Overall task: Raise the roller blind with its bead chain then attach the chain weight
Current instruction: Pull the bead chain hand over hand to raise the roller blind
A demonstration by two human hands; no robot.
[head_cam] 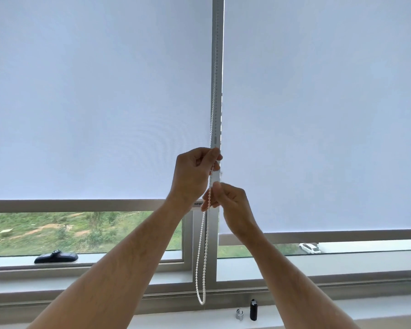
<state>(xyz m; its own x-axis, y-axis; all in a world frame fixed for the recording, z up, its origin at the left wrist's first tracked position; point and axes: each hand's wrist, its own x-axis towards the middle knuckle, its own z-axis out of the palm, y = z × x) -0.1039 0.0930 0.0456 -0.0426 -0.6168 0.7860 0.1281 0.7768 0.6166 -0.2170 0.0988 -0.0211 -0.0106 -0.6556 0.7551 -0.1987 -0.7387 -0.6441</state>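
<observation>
The pale left roller blind (93,98) covers most of the window, its grey bottom bar (69,205) a little above the sill. A white bead chain (201,257) hangs along the central mullion, its loop ending just above the sill. My left hand (192,174) is closed on the chain higher up. My right hand (230,203) pinches the chain just below it. On the sill below lie a small clear chain weight (239,314) and a black cylinder (253,309).
The right roller blind (330,115) hangs lower, its bottom bar (342,236) near the sill. A black device (56,257) rests on the window ledge at left. Outside are grass and a white car (309,248).
</observation>
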